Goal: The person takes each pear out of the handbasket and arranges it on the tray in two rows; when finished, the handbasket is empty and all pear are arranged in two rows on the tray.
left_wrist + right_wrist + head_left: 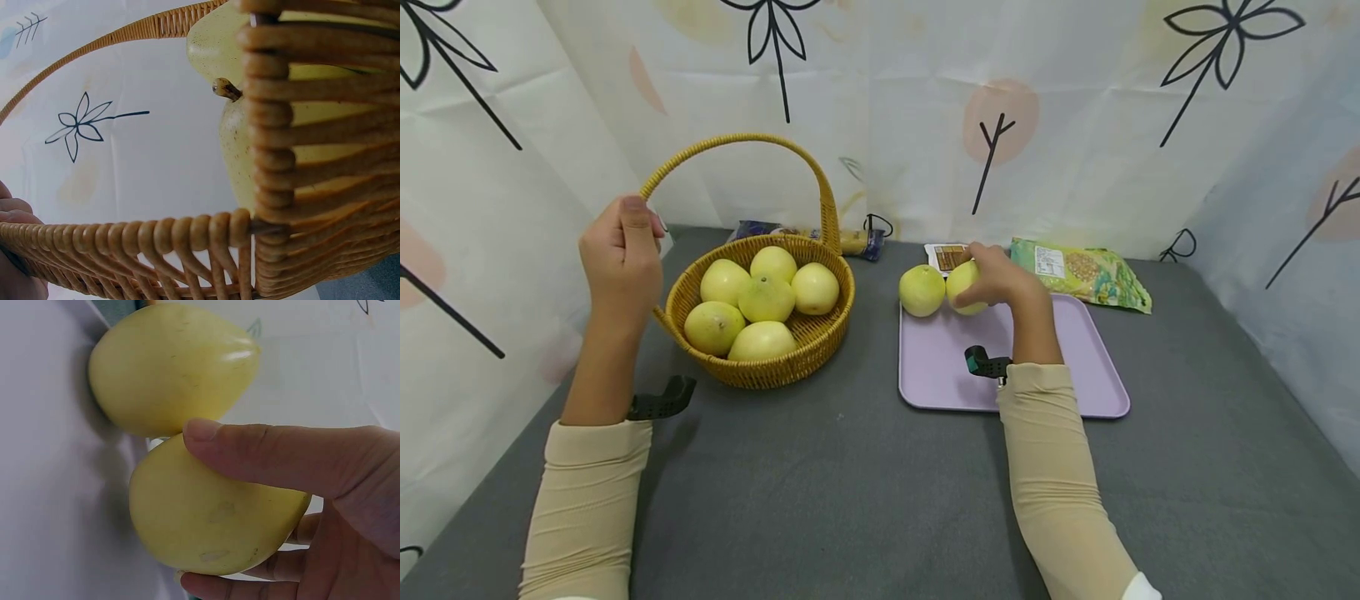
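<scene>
At the left of the head view, my left hand (623, 250) grips the arched handle (737, 140) of a yellow wicker basket (782, 371). Several yellow-green pears (766, 298) lie inside it. In the left wrist view, the woven rim (270, 125) partly hides a pear with a short stem (225, 89). My right hand (1003, 279) holds a pear (962, 292) over the far left part of a lilac tray (943, 367), thumb on one side and fingers round the other. Another pear (169, 369) sits right beside the held one, at the tray's far left corner.
Behind the tray lie a green and yellow packet (1086, 271) and a small white and brown packet (946, 257). A dark blue and yellow package (857, 242) lies partly behind the basket. A patterned white curtain (910, 150) borders the grey tabletop (820, 483).
</scene>
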A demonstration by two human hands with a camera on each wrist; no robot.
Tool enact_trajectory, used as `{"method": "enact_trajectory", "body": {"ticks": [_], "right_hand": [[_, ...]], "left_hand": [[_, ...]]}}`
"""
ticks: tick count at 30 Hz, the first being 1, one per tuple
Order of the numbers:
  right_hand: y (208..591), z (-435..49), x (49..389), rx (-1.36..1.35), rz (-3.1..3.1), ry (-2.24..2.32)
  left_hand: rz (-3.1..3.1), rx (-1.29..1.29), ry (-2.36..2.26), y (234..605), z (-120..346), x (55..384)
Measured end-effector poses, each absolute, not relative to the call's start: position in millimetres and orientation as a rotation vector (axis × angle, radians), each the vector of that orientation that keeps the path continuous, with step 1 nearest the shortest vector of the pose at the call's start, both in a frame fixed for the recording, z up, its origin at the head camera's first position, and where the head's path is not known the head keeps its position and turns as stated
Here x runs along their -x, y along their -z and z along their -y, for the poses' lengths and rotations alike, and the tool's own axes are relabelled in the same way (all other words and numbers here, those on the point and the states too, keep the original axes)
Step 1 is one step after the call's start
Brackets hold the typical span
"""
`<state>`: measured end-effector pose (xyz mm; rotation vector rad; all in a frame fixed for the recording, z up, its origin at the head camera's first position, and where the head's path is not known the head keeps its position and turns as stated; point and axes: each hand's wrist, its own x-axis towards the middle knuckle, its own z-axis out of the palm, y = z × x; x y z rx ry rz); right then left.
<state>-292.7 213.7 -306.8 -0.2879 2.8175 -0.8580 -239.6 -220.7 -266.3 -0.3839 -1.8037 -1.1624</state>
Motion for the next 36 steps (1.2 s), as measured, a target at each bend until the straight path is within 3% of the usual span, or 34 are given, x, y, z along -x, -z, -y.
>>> {"method": "enact_trajectory", "body": {"ticks": [22,36], "right_hand": [[302,-218,291,0.302,-2.82,0.793],[284,-165,285,0.537,-2.909,0.863]], "left_hand": [[1.806,0.367,1.176,267,217,239],[1.806,0.379,1.158,265,221,238]]}}
